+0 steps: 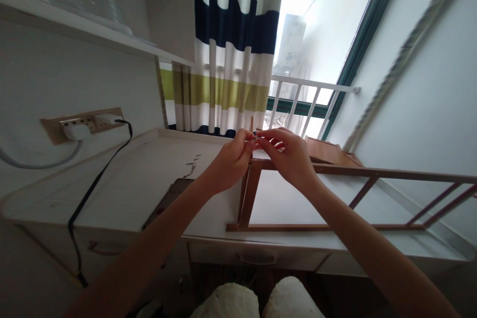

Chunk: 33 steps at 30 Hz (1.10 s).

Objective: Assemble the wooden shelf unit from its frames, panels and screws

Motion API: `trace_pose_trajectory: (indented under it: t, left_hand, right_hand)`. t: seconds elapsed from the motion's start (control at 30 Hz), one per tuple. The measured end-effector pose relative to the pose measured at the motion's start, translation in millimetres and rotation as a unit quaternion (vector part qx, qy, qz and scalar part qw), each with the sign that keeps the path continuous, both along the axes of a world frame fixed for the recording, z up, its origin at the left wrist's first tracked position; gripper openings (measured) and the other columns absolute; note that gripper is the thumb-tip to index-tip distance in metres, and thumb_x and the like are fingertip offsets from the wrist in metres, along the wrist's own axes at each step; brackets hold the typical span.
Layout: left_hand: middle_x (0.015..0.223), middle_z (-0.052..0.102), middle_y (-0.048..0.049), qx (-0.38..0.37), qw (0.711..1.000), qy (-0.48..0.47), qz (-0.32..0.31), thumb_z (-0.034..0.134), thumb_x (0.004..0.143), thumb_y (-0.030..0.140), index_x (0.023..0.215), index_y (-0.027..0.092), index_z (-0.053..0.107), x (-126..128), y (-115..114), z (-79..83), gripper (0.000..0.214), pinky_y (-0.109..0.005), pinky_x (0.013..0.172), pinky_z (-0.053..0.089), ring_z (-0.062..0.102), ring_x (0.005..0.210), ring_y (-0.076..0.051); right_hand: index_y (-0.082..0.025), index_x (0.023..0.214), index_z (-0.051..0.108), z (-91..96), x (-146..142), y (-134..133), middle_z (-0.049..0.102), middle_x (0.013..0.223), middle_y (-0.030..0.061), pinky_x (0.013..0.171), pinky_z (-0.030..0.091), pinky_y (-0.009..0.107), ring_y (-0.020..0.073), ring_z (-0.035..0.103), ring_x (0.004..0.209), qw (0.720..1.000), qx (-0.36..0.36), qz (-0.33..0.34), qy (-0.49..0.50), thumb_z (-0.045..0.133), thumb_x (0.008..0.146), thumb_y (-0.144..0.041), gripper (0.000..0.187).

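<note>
My left hand and my right hand meet above the white desk, fingertips pinched together on a small thin piece I cannot make out. Just below them lies a brown wooden frame with long rails and cross bars, stretching across the desk to the right. A short wooden post of the frame sticks up right behind my left fingers. Both hands are closed in a pinch, right above the frame's left end.
Small dark bits lie scattered on the desk, left of my hands. A dark flat device lies under my left forearm. A black cable runs from a wall socket strip. Striped curtain, window railing and a desk drawer handle are in view.
</note>
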<state>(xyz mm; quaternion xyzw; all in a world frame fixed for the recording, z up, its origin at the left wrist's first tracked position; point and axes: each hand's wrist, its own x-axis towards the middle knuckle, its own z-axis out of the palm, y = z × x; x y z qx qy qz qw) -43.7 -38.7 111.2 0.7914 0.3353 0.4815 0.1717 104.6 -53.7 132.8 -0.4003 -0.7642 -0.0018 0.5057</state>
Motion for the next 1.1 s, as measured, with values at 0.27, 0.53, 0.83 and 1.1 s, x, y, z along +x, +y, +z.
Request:
trace_pose_trajectory:
  t: [0.27,0.53,0.83,1.1]
  left_hand:
    - [0.072,0.056,-0.0006,0.007,1.0,0.015,0.004,0.033,0.089,0.034,0.093,0.018,0.042,-2,1,-0.8,0.019,-0.023,0.053,0.035,0.047,0.056,-0.011]
    - [0.084,0.065,-0.0051,-0.01,0.999,-0.01,-0.05,0.032,0.089,0.038,0.099,0.018,0.038,-2,2,-1.0,0.024,-0.024,0.055,0.037,0.051,0.056,-0.01]
    - [0.092,0.067,-0.0065,-0.021,0.998,-0.007,-0.062,0.032,0.09,0.038,0.095,0.019,0.035,-3,1,-1.4,0.02,-0.027,0.064,0.04,0.056,0.062,-0.011]
    - [0.093,0.067,-0.0061,-0.034,0.998,0.0,-0.059,0.033,0.089,0.037,0.089,0.019,0.036,-2,-2,0.7,0.018,-0.026,0.061,0.04,0.057,0.068,-0.013]
  right_hand:
    - [-0.017,0.079,0.063,-1.9,4,10,0.062,0.079,-0.0006,0.057,0.044,0.022,0.0115,0.057,0.069,0.994,-0.038,0.084,0.051,0.061,0.075,-0.021,0.006]
    - [-0.015,0.078,0.058,2.4,8,7,0.061,0.073,-0.0001,0.056,0.046,0.021,0.0103,0.057,0.067,0.968,-0.072,0.164,0.174,0.061,0.075,-0.025,0.01]
    - [-0.017,0.066,0.045,5.4,15,8,0.065,0.086,0.0033,0.074,0.052,0.031,0.0173,0.062,0.086,0.87,-0.097,0.257,0.41,0.063,0.073,-0.023,0.021]
    - [-0.017,0.069,0.046,5.2,19,7,0.061,0.066,-0.002,0.048,0.05,0.018,0.0075,0.057,0.052,0.871,-0.107,0.238,0.417,0.066,0.073,-0.029,0.023]
